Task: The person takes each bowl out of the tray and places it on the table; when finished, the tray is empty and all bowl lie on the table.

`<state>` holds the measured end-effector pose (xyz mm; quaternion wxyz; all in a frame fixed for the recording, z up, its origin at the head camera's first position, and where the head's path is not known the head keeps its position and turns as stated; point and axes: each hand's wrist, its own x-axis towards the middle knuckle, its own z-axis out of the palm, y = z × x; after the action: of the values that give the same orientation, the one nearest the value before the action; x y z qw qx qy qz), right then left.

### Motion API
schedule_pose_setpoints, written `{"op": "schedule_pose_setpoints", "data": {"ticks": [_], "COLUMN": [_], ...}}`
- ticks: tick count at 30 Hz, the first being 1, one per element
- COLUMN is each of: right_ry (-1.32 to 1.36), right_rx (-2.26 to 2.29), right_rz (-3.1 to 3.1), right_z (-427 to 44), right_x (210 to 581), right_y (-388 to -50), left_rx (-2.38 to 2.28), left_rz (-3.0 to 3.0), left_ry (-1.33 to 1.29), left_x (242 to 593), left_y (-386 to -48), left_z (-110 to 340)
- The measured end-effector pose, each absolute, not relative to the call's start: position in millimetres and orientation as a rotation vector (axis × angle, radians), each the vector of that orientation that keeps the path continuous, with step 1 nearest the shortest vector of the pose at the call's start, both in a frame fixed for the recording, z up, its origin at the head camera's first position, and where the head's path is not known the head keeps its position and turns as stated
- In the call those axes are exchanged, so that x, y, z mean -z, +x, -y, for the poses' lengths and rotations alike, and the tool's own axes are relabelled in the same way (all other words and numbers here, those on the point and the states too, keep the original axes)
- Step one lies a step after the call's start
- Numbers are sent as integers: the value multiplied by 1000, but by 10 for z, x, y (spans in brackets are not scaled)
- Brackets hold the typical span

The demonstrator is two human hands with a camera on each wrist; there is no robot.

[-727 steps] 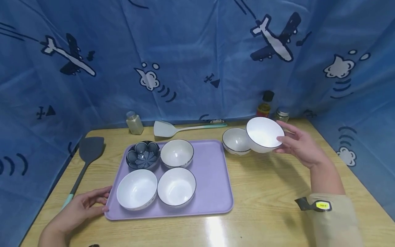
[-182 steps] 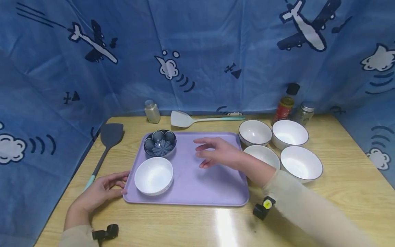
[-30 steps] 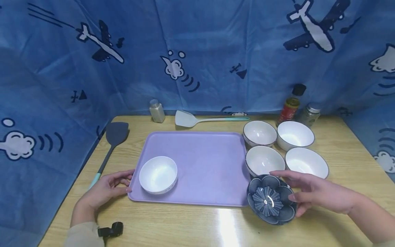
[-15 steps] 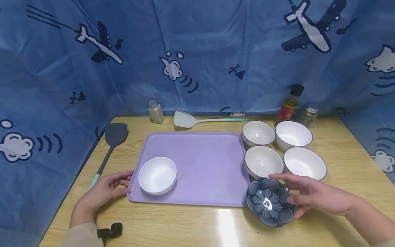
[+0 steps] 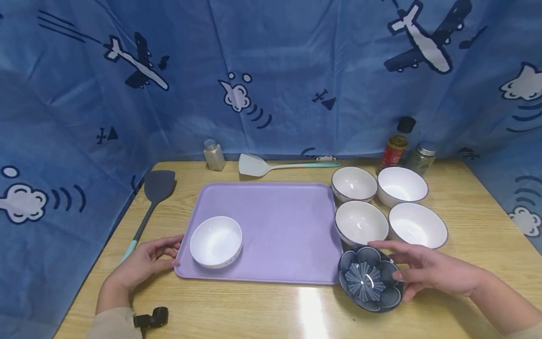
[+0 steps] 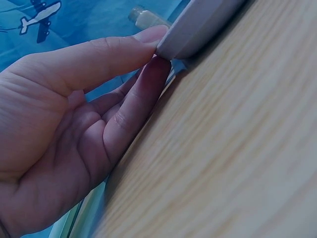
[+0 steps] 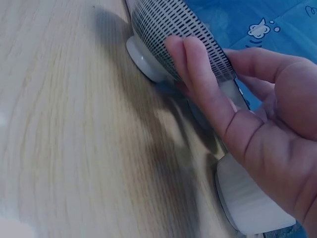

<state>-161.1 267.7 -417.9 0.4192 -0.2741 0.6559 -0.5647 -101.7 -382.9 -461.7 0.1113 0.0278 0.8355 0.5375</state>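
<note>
At the front right, my right hand (image 5: 432, 268) holds a dark blue flower-patterned bowl (image 5: 366, 280), thumb at its rim and fingers against its outer side. In the right wrist view this bowl (image 7: 171, 34) shows a checked outside and a white foot close to the wood; contact is unclear. My left hand (image 5: 141, 263) pinches the left edge of the purple tray (image 5: 288, 235). The left wrist view shows thumb and a finger on the tray's rim (image 6: 198, 29). One white bowl (image 5: 216, 242) sits at the tray's front left.
Several white bowls (image 5: 362, 221) stand close together right of the tray, behind the blue bowl. A red-labelled bottle (image 5: 394, 148) and a jar (image 5: 422, 157) are behind them. A white spatula (image 5: 254, 165), a shaker (image 5: 214, 155) and a dark spatula (image 5: 159, 185) lie or stand around the tray.
Over the longer span, white bowls went from the tray to the right group. Since six seconds ago, the blue bowl moved from the tray to the front right. Within the last second, little changes.
</note>
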Motion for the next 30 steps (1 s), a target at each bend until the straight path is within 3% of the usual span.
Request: {"op": "schedule_pose_setpoints", "data": {"ticks": [12,21,30], "right_ry": [-664,-849,-875], "right_rx": [1369,1462,1406], "right_rz": [-1681,-1608,-1647], "right_z": [-2715,-2906,-2673], "right_x": [4157,3977,3743], "right_y": [-1616,-1704,-1771], "left_rx": [-1583,-1550,-1572], "left_rz": [-2441,-2464,-2446], "left_ry": [71,78,65], "left_x": [4605,4599,4600], "left_y": [-1015,-1042,-1019], "left_z": [3807,3799,3822]}}
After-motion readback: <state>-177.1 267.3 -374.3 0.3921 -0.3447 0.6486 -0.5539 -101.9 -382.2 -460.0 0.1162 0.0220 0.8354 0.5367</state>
